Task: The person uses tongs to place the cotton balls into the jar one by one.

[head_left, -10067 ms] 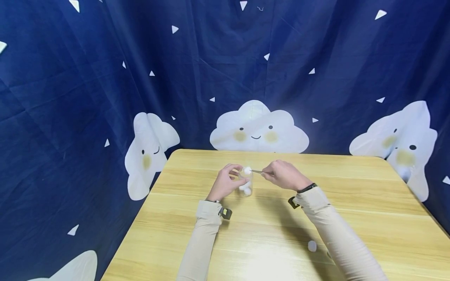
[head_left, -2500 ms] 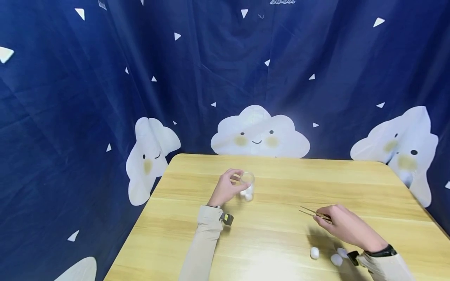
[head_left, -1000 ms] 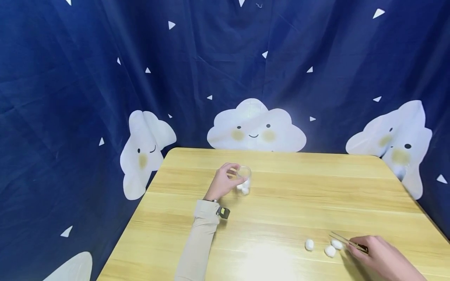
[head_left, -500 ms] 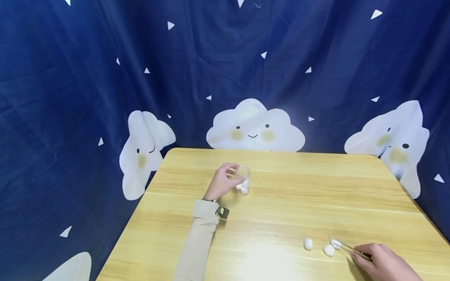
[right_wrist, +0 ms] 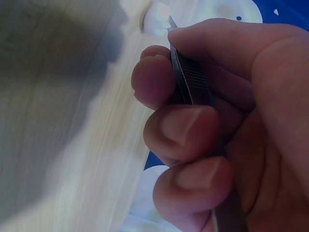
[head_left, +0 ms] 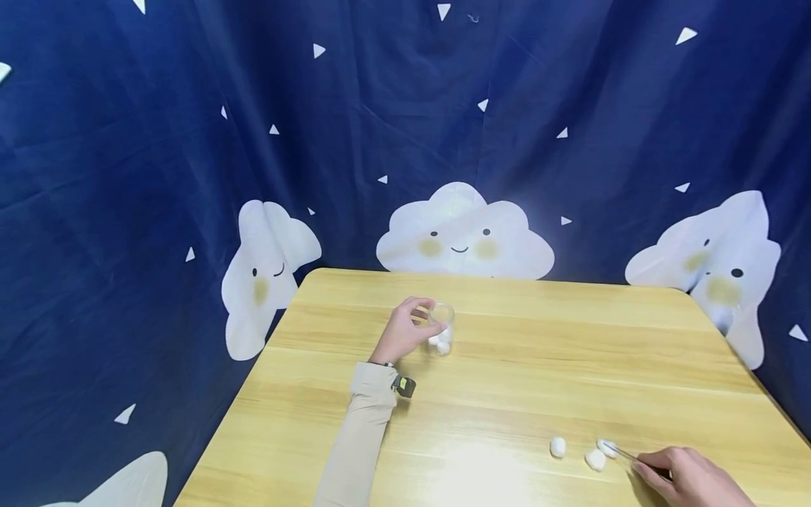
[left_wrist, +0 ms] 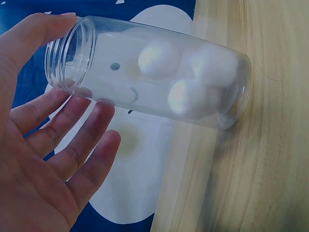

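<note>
White ball [head_left: 606,451]: pickup step, probably; next wants a gentle squeeze
Tweezers [right_wrist: 193,79]: pinched in right hand [head_left: 693,479], tip contact unclear
Jar [left_wrist: 140,79]: left hand [head_left: 400,332] grips it

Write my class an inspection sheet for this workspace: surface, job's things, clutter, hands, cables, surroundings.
Surface: wood-grain table, glare toward the near side.
Job's things: lidless clear jar holding at least three cotton balls; three loose cotton balls on the table; tweezers, tips at the rightmost loose ball.
Clutter: nothing seen.
Hands: left hand grips the jar near its rim; right hand holds the tweezers.
Cables: nothing seen.
Surroundings: blue curtain printed with white clouds and triangles.
</note>
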`<action>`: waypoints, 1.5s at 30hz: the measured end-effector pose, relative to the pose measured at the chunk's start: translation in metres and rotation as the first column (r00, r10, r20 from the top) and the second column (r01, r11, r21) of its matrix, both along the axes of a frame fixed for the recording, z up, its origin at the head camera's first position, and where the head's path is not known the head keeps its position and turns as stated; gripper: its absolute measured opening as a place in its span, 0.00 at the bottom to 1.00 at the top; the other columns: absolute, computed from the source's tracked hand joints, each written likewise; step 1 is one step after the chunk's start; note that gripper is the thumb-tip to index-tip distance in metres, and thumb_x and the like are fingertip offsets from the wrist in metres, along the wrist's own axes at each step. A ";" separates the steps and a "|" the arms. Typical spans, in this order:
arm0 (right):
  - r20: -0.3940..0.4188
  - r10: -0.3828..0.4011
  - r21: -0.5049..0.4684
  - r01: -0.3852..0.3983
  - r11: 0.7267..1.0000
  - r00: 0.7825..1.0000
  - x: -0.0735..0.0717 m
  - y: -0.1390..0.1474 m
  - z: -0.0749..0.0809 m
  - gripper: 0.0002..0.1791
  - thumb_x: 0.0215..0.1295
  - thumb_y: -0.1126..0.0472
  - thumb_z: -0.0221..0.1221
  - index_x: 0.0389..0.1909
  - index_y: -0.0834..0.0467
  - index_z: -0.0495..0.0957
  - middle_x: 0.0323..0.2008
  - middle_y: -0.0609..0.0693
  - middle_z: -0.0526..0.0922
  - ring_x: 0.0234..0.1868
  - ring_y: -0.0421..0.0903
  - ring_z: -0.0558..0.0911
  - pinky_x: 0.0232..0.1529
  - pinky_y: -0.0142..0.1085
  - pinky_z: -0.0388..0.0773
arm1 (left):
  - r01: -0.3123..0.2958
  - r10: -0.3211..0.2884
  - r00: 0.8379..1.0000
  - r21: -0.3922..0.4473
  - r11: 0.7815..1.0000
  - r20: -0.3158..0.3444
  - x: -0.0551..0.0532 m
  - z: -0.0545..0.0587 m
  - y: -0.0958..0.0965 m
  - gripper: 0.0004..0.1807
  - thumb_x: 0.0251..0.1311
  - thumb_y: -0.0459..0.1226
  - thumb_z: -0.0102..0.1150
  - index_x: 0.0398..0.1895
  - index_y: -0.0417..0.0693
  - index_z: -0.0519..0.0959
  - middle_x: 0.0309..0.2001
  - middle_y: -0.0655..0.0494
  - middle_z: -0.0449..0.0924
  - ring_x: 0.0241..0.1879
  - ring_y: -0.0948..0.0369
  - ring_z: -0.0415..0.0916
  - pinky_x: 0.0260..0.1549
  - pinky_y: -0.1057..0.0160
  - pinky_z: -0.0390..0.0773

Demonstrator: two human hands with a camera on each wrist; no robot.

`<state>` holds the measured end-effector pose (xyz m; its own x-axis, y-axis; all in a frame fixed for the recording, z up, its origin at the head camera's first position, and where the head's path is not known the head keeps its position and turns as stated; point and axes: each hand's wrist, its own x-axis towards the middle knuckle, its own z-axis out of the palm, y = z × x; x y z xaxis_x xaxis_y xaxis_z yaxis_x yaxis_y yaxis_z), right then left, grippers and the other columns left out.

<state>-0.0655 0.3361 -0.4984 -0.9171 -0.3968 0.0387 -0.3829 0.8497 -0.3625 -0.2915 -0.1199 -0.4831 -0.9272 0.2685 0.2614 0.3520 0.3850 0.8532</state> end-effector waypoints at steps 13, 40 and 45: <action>0.092 -0.085 0.076 0.078 0.994 0.992 -0.002 -0.005 0.008 0.06 0.69 0.58 0.65 0.32 0.49 0.89 0.18 0.30 0.67 0.21 0.26 0.61 0.23 0.28 0.58 | 0.001 -0.001 1.000 -0.008 1.000 0.001 -0.002 -0.002 0.000 0.30 0.56 0.50 0.76 0.60 0.53 0.80 0.57 0.57 0.81 0.49 0.55 0.83 0.49 0.56 0.86; 0.104 -0.197 0.162 0.179 0.970 0.975 -0.013 -0.019 0.026 0.20 0.70 0.55 0.64 0.17 0.41 0.73 0.16 0.35 0.58 0.18 0.30 0.59 0.22 0.28 0.58 | 0.000 0.000 1.000 -0.005 1.000 0.004 -0.001 0.001 0.001 0.30 0.57 0.48 0.77 0.62 0.52 0.80 0.58 0.56 0.81 0.51 0.53 0.84 0.50 0.56 0.86; 0.081 -0.190 0.148 0.177 0.973 0.978 -0.014 -0.020 0.028 0.20 0.70 0.57 0.64 0.17 0.41 0.72 0.16 0.34 0.57 0.18 0.30 0.58 0.22 0.27 0.57 | -0.003 0.003 1.000 -0.004 1.000 -0.001 -0.001 0.001 0.001 0.30 0.57 0.48 0.77 0.62 0.52 0.80 0.58 0.56 0.81 0.51 0.53 0.84 0.51 0.55 0.86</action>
